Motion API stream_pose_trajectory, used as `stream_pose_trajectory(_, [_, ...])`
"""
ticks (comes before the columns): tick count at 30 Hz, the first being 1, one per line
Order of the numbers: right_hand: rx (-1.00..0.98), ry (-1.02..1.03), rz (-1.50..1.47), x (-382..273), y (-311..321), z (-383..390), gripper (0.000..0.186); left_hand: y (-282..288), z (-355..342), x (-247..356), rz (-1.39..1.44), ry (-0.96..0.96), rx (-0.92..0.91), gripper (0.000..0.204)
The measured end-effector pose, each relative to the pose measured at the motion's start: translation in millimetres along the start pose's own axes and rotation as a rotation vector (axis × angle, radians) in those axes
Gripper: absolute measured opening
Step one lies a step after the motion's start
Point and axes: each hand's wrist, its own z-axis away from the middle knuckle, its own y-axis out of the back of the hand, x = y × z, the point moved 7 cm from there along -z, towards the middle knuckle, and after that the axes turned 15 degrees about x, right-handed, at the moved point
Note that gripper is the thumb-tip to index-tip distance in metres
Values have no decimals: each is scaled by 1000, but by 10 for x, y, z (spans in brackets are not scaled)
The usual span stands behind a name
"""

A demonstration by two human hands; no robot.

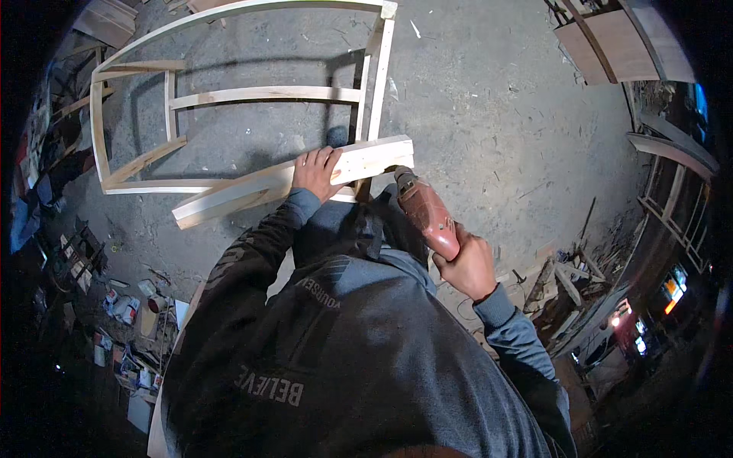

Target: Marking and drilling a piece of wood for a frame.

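Note:
A pale wooden beam (374, 158) lies slantwise in front of my body, its right end higher in the picture than its left. My left hand (314, 174) grips it a little right of its middle, fingers over the far edge. In my right hand (469, 263) is a red power drill (429, 215), held by its rear end. Its dark chuck points up and left toward the beam's near side, close to the right end. Whether the bit touches the wood I cannot tell. Beyond the beam, a light wooden frame (263, 95) with a curved side and crosspieces stands on the floor.
Grey concrete floor (473, 99) spreads around the frame, with small chips on it. Curved wooden panels (611, 46) stand at the far right. Wood scraps (565, 282) lie to the right of my right arm, and mixed clutter (145, 320) sits at the lower left.

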Motion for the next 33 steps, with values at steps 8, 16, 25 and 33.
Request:
stream_pose_trajectory(8, [-49, 9, 35, -17, -18, -224, 47, 20, 31, 14, -7, -10, -34, 88])
stream_pose_trajectory(16, [41, -121, -55, 5, -71, -78, 49, 36, -24, 24, -16, 3, -15, 83])
stream_pose_trajectory(25, [143, -106, -204, -18, -64, 113, 44, 28, -20, 28, -45, 8, -61, 88])
stream_pose_trajectory(33, [183, -189, -260, -66, 2, 264, 38, -7, -7, 6, -7, 21, -44, 85])
